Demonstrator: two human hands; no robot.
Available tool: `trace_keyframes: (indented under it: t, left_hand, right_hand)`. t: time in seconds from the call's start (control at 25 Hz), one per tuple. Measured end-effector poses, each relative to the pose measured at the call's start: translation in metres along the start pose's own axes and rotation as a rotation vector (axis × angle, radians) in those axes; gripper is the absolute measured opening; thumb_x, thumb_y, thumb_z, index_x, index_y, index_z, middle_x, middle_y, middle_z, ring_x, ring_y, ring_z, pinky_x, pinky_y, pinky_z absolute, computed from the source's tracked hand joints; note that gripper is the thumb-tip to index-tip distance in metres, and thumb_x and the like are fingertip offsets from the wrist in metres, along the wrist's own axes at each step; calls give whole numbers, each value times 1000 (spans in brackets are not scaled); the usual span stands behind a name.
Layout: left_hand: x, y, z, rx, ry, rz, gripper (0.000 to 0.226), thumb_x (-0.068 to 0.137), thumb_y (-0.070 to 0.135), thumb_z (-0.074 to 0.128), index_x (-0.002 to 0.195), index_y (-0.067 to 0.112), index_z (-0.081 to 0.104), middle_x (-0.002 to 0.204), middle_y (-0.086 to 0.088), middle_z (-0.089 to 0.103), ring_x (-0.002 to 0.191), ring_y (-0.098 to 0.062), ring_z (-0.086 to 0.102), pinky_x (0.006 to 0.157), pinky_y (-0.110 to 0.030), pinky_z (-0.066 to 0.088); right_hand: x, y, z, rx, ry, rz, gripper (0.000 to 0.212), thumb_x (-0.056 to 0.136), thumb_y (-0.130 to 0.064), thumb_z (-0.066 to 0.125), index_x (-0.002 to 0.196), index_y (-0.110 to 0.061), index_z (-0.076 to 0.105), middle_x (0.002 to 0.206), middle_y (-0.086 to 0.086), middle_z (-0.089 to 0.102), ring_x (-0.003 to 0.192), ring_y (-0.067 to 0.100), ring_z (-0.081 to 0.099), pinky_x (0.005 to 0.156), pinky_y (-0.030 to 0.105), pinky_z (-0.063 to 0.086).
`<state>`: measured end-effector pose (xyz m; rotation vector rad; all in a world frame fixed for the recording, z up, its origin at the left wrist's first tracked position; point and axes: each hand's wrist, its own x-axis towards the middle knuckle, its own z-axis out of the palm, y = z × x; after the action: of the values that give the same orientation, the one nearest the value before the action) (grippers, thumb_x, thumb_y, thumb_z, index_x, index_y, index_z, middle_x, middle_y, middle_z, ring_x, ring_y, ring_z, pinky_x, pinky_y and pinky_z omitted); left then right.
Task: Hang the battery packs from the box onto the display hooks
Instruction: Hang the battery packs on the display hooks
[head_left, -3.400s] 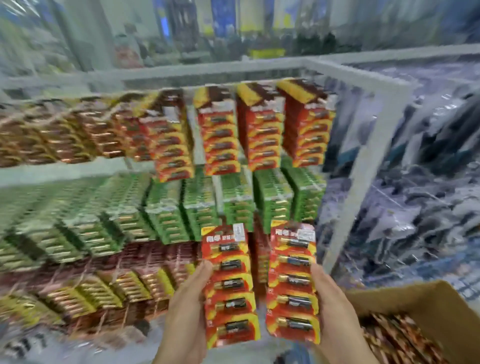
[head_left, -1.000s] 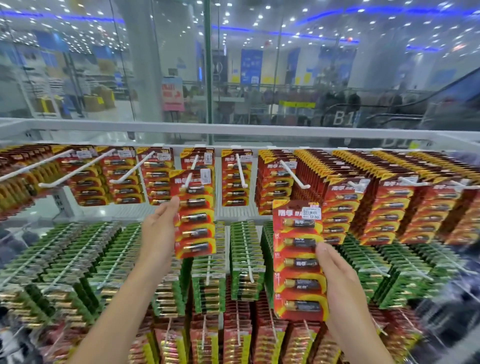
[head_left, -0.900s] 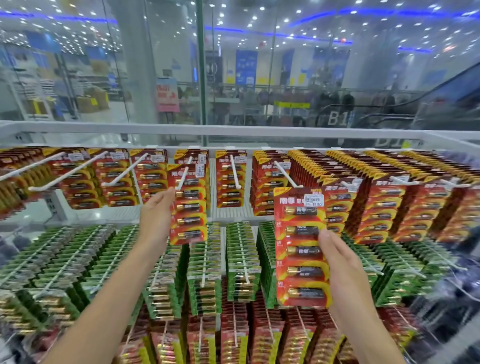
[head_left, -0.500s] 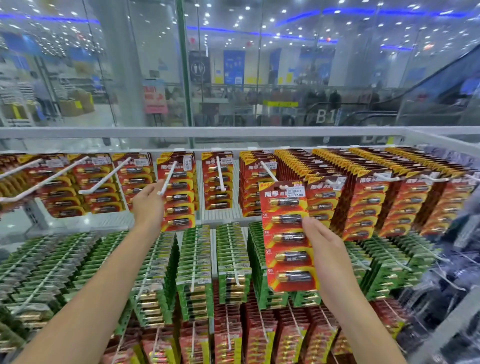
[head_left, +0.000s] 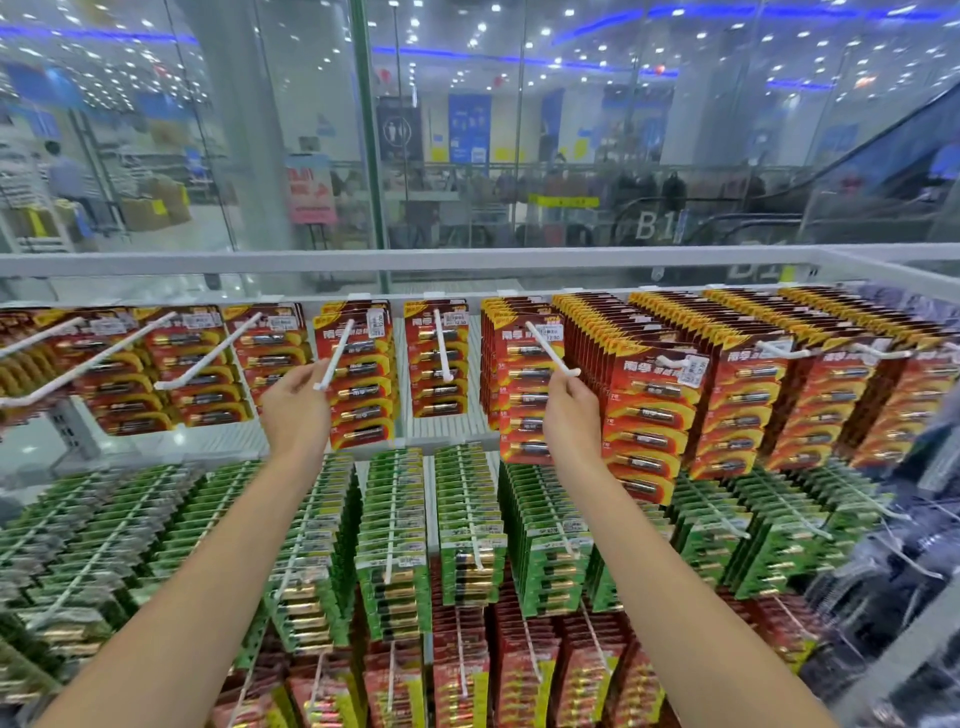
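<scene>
Battery packs (head_left: 363, 400) on white hooks (head_left: 545, 344), just behind loosely curled, empty fingers (head_left: 304, 373) of left hand (head_left: 293, 415) and right hand (head_left: 569, 418).

1. The left battery pack (head_left: 363, 395) is a red-and-yellow card with cells stacked down it (price sticker at the top). It hangs upright on the left display hook (head_left: 335, 353), in the top row.
2. The right battery pack (head_left: 517, 395) looks the same. It fronts a thick stack on the right display hook (head_left: 548, 345), with one other hook between.
3. Both white hooks slope towards the camera, their ends bare.
</scene>
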<state>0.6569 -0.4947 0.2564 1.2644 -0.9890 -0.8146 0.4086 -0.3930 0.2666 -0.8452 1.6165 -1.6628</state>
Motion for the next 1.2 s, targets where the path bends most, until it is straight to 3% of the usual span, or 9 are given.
trace_keyframes:
  t: [0.24, 0.36, 0.44, 0.56, 0.64, 0.68, 1.0, 1.08, 1.2]
  left_hand:
    - [3, -5, 1, 74, 5, 55, 29, 103, 33, 63, 124, 16, 74, 93, -5, 70, 68, -17, 53, 58, -29, 39]
    - [4, -8, -2, 90, -10, 66, 30, 102, 36, 63, 122, 17, 75, 109, -14, 74, 82, -31, 62, 68, -36, 48]
    - [0, -10, -8, 62, -27, 57, 28, 102, 37, 62, 119, 17, 75, 108, -10, 75, 92, -30, 68, 83, -46, 57]
    - [-19, -16, -26, 8, -90, 21, 22, 104, 38, 59, 113, 24, 73, 111, 3, 75, 103, -19, 71, 100, -50, 56]
    - [-38, -21, -40, -36, -121, -24, 19, 106, 39, 57, 112, 29, 71, 115, 5, 74, 108, -19, 70, 101, -47, 54]
    - [-50, -24, -47, -56, -133, -48, 20, 106, 39, 56, 114, 28, 71, 117, 6, 74, 110, -20, 70, 101, -44, 54]
    - [-163, -55, -79, -151, -312, -168, 34, 104, 40, 54, 129, 23, 69, 118, 6, 75, 107, -13, 72, 95, -36, 53]
    - [-186, -73, -74, -154, -384, -226, 33, 104, 37, 55, 129, 21, 69, 118, 2, 76, 108, -17, 73, 95, -39, 54]
    - [-223, -103, -57, -118, -491, -327, 26, 104, 30, 57, 123, 19, 72, 112, 0, 79, 106, -21, 74, 95, -43, 55]
  right_hand:
    - [19, 10, 11, 88, 77, 21, 23, 110, -32, 43, 104, -26, 65, 63, -5, 41, 50, 11, 35, 48, 28, 28]
    - [19, 15, 10, 39, 105, 14, 29, 110, -36, 43, 118, -18, 64, 64, -5, 43, 49, 11, 35, 48, 28, 28]
    - [13, 19, 9, -10, 122, -14, 31, 110, -37, 42, 122, -18, 63, 72, -3, 51, 53, 11, 41, 49, 26, 30]
    - [0, 31, 5, -40, 126, -29, 34, 109, -33, 44, 136, -18, 57, 114, -2, 65, 91, 12, 61, 73, 28, 48]
    - [-12, 39, 2, -56, 123, -15, 37, 108, -30, 47, 142, -18, 55, 132, -2, 61, 116, 17, 58, 96, 34, 47]
    - [-20, 42, -1, -60, 113, -2, 36, 108, -30, 48, 142, -19, 55, 134, -3, 60, 119, 17, 55, 99, 35, 44]
    - [-127, 92, -62, -131, 113, 31, 28, 107, -43, 49, 129, -32, 62, 123, -24, 61, 109, -13, 53, 84, 11, 41]
    - [-153, 114, -88, -166, 197, 67, 25, 105, -44, 53, 123, -33, 66, 118, -22, 66, 110, -3, 61, 88, 20, 48]
    - [-193, 150, -131, -173, 331, 147, 26, 100, -50, 58, 116, -34, 70, 108, -13, 72, 104, 23, 68, 96, 47, 53]
